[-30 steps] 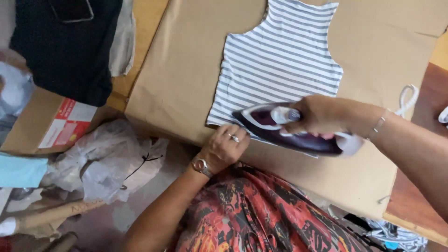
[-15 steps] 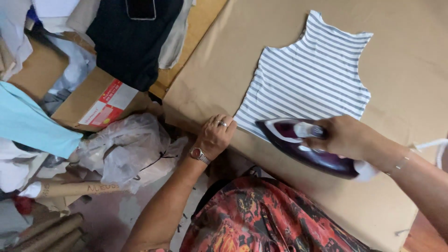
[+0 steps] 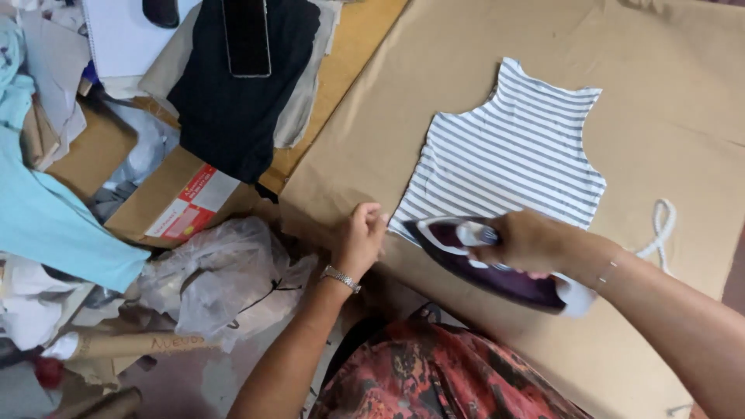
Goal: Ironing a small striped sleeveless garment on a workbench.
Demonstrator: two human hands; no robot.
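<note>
The striped top lies flat on the brown paper that covers the bench, with its neck end far from the person and its bottom edge close to them. The right hand is wrapped tight round the handle of the dark purple iron, and the pointed nose of the iron sits on the bottom left corner of the top. The left hand holds nothing; its fingers are curled and they press down on the paper just beside that same corner. To iron this bit well, I think the iron should be kept flat and slid slowly along the stripes, not pushed sideways, so the cloth does not bunch up. The free hand does best when it holds the edge smooth and stays a little way off from the hot plate, because it is very near it here. The white cord loops on the paper to the right, and it should be kept behind the iron so it does not drag over the top. Off to the left there is a pile of dark clothes, a cardboard box, a crumpled plastic bag and a light blue cloth, all well apart from the ironing.
</note>
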